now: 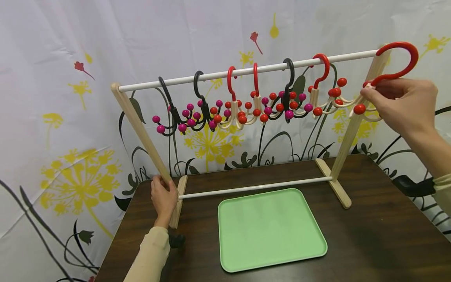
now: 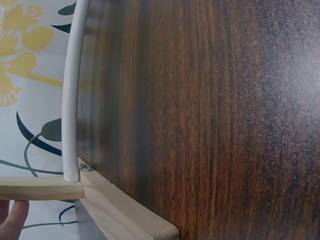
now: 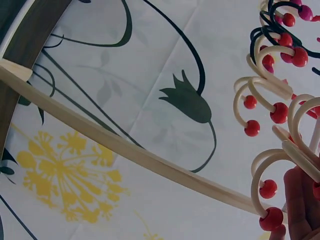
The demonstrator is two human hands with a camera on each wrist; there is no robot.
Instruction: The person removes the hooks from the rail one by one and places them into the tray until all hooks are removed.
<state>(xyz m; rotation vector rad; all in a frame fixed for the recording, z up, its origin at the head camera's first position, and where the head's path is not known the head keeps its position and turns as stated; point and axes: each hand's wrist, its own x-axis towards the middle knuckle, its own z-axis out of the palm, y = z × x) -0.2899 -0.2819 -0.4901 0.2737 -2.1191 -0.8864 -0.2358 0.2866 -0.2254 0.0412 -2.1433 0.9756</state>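
Observation:
My right hand [image 1: 408, 103] pinches a hook hanger [image 1: 413, 58] just below its big red hook, at the right end of the rack's white top rod [image 1: 347, 57]. Cream prongs tipped with red balls spread from this hanger in the right wrist view [image 3: 271, 219]. The hook's tip is at the rod; whether it bears on it I cannot tell. Low on the rack's left wooden post [image 1: 141, 133], my left hand [image 1: 165, 197] holds the wood, a fingertip [image 2: 15, 220] against it in the left wrist view. Several red-and-cream and black hook hangers [image 1: 232, 84] hang along the rod.
A light green tray [image 1: 271, 231] lies on the dark wooden table [image 1: 373, 235] in front of the rack. The rack's lower white rod [image 1: 253, 188] joins its two wooden feet [image 1: 340, 192]. Behind stands a white floral curtain [image 1: 105, 39].

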